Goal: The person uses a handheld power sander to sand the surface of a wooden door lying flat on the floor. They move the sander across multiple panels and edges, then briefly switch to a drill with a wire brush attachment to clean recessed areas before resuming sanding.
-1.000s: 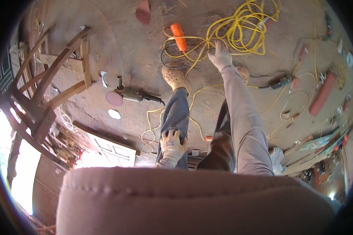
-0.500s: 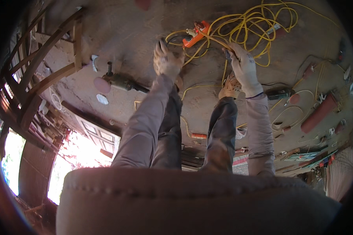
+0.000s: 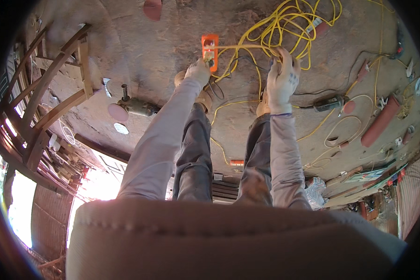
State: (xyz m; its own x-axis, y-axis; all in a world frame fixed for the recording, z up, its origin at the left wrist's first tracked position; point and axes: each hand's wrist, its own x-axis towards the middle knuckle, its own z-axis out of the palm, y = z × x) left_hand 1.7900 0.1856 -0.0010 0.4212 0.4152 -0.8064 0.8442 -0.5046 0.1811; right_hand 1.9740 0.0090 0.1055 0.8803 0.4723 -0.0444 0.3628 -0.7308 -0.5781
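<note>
At the left edge of the floor (image 3: 168, 28) is a brown wooden chair frame (image 3: 56, 88). Next comes an angle grinder (image 3: 142, 107), lying down with its round pink disc (image 3: 118, 112) to the left. A small pale round disc (image 3: 121, 128) lies just beside it.

The left hand (image 3: 198, 72), in a pale glove, reaches ahead past the tan clogs (image 3: 203, 101). Its fingers are bent in and touch the near end of the orange power strip (image 3: 214, 42). I cannot tell how tight they are, as the back of the hand hides part of them. The strip is ahead of the feet, toward the far edge of the floor that shows. It is long and thin, and its long way runs straight out from the person, with one end near and one end far. A cream plug (image 3: 209, 55) is on the strip.

A yellow cord (image 3: 247, 46) goes from the strip across to the right hand (image 3: 282, 81). That hand, gloved too, pinches the cord at its fingertips. Big yellow loops (image 3: 289, 28) lie beyond it. Farther right are a dark green power tool (image 3: 330, 103) and a fat red roll (image 3: 380, 121), nearer the floor's right edge.
</note>
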